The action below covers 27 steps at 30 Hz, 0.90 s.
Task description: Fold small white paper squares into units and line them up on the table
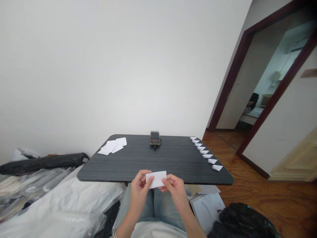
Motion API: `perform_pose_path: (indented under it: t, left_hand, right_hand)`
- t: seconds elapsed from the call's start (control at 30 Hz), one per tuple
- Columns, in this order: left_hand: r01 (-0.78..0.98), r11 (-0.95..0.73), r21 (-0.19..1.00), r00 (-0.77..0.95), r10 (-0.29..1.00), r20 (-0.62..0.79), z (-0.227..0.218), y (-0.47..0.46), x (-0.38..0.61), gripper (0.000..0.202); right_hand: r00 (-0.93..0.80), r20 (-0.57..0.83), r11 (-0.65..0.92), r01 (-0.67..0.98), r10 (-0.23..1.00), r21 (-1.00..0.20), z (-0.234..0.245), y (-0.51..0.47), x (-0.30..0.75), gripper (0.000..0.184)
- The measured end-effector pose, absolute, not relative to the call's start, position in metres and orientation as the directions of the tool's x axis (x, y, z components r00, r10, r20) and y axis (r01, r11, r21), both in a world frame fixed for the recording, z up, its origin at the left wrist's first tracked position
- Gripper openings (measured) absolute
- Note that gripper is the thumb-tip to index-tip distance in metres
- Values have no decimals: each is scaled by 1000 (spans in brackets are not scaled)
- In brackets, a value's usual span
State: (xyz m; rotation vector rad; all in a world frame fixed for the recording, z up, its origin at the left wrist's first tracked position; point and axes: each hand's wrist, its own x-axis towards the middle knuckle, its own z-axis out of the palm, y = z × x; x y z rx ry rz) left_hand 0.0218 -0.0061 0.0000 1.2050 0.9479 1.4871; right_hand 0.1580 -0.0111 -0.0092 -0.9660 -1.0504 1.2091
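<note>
A small white rectangle of paper (157, 179) is stretched between my two hands, just over the table's front edge. My left hand (140, 185) pinches its left end with the thumb on top. On the right end, my right hand (174, 186) grips it the same way, fingers tucked behind. Several loose white paper sheets (109, 145) overlap at the table's back left. Along the right edge runs a row of several small folded white papers (217, 167).
The dark wood-grain table (138, 162) stands against a white wall. A phone-like device (155, 138) on a stand with a cable sits at its back middle. Plastic-wrapped items (49, 195) lie at left, a black bag (244, 219) at lower right. A doorway (237, 79) opens at right.
</note>
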Motion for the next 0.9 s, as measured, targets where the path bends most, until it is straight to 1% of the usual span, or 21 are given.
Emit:
perform_pose_path:
  t: [0.1,0.23,0.27,0.4,0.47,0.57,0.73,0.9]
  left_hand:
    - [-234,-226,946,-34,974,225,1,-7,22,27]
    - [-256,-185,949,6,981,193,6,-8,23,41]
    - [-234,-176,956,19,982,186,6,-8,23,41]
    - [-94,-149,984,101,982,158,2,-5,22,30]
    - [-61,-111,992,114,987,117,-1,-4,22,32]
    - [-50,-73,996,89,993,77,-2,-5,22,35]
    - [-62,-68,996,68,995,72,3,-8,23,35]
    - [-56,-57,997,53,997,60,2,-7,23,36]
  right_hand:
    - [53,112,122,-236,992,-964,-9,-12,158,37]
    - [68,123,135,-211,990,-968,-8,-12,158,36]
    - [77,126,140,-206,989,-968,-8,-12,158,36]
    - [113,153,173,-194,982,-966,-7,-13,156,34]
    - [121,166,186,-183,979,-965,-7,-14,156,34]
    - [120,166,184,-166,979,-969,-7,-15,155,34]
    - [109,146,163,-176,983,-971,-7,-14,156,36]
    - [20,61,64,-244,998,-968,-10,-11,156,38]
